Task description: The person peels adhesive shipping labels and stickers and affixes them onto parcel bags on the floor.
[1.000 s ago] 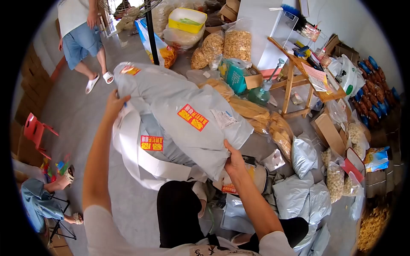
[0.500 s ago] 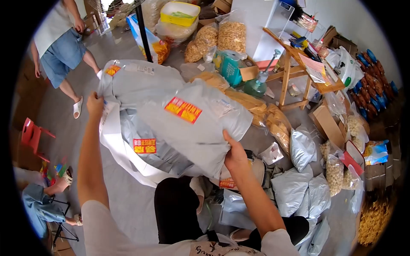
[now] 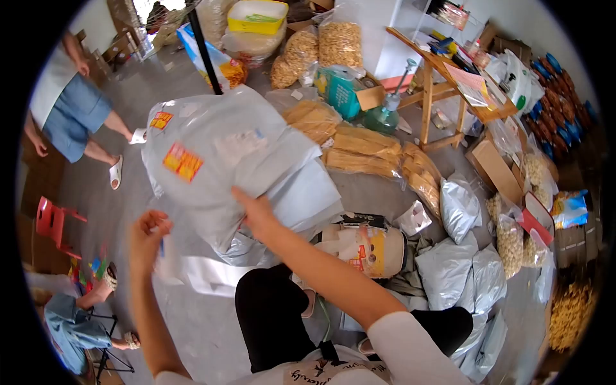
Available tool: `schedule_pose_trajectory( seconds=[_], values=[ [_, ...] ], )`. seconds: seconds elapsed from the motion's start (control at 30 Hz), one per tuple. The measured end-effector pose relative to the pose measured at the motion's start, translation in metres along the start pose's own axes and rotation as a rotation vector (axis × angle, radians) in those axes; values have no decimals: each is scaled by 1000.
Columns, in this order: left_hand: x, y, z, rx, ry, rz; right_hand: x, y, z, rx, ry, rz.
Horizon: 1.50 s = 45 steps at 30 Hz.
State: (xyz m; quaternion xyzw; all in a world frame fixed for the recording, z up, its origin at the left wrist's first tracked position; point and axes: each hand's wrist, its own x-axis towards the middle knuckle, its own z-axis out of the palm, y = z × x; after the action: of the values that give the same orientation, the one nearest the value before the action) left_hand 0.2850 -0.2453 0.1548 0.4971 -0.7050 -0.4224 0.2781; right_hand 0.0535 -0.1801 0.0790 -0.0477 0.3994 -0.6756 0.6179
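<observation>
Gripping grey bag (image 3: pixel 208 131) | right hand (image 3: pixel 258 217): shifted left | left hand (image 3: pixel 149 236): lower now

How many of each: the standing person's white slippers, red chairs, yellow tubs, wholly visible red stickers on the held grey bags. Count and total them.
White slippers: 2
Red chair: 1
Yellow tub: 1
Red stickers: 2
Total: 6

On my feed this looks like a small dry-food shop's stockroom or packing room: I see grey mailers (image 3: pixel 218 138) at centre and lower right, clear sacks (image 3: pixel 340 46) of dry food at top centre, a carton (image 3: pixel 494 172) at right, a cluttered wooden bench (image 3: pixel 495 115) at upper right.
</observation>
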Motion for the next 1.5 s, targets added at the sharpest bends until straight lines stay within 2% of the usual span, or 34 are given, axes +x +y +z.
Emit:
schedule_pose_trajectory(
  seconds=[0.03,0.07,0.1,0.13,0.17,0.23,0.27,0.3,0.37,0.43,0.47,0.53,0.57,0.63,0.7,0.73,0.87,0.93,0.97,1.1,1.17,1.2,1.23,1.27,1.33,1.37,1.43,1.5],
  values=[
    [-18,31,24,112,59,-20,8,16,-6,-138,47,121],
    [-31,58,45,226,118,-34,20,28,-11,-120,62,106],
    [-33,60,60,230,95,-23,31,38,-18,-216,-53,206],
    [-33,55,76,496,120,157,32,37,-21,-315,-166,311],
    [-31,48,91,753,145,342,34,35,-26,-305,-144,308],
    [-18,34,111,804,82,290,24,15,-21,-129,-477,395],
    [-8,25,114,821,138,268,19,5,-19,-362,-340,343],
    [4,16,113,837,201,248,14,-11,-20,-356,-324,332],
    [23,8,107,860,217,257,3,-43,-31,-1429,-244,-39],
    [33,19,98,917,309,448,6,-48,-49,-1335,58,-690],
    [38,22,97,919,255,417,10,-49,-54,-1332,60,-680],
    [54,2,101,992,183,374,18,-54,-59,-1645,206,-793],
    [63,-12,105,1057,116,331,30,-52,-68,-1638,207,-790],
    [76,-33,107,1057,74,317,57,-40,-89,-1752,5,-638],
    [85,-35,108,1049,60,320,74,-46,-89,-1730,-61,-637],
    [87,-32,106,1079,27,222,76,-49,-89,-1713,-117,-638],
    [78,-15,104,1042,-4,282,64,-67,-94,-1745,-118,-638],
    [68,2,109,1045,-23,261,39,-62,-108,-1768,29,-873],
    [62,13,111,1057,-39,237,28,-60,-114,-1771,40,-875],
    [25,51,110,1018,63,352,-24,-49,-146,-1673,116,-873],
    [0,81,106,789,82,439,-61,-45,-159,-1625,147,-882],
    [-19,109,110,781,75,455,-83,-44,-163,-1450,98,-819],
    [-44,144,120,450,-100,337,-105,-46,-166,-1276,48,-757],
    [-64,169,133,120,-274,211,-129,-51,-165,-1281,65,-765],
    [-87,190,168,-12,-326,556,-183,-65,-158,-921,-294,-338],
    [-96,199,186,-73,-357,608,-209,-65,-156,-931,-278,-346],
    [-117,225,223,-209,-519,639,-260,-60,-153,-690,-342,-441],
    [-137,252,260,-281,-678,662,-302,-68,-148,-912,-262,-440]
  ],
)
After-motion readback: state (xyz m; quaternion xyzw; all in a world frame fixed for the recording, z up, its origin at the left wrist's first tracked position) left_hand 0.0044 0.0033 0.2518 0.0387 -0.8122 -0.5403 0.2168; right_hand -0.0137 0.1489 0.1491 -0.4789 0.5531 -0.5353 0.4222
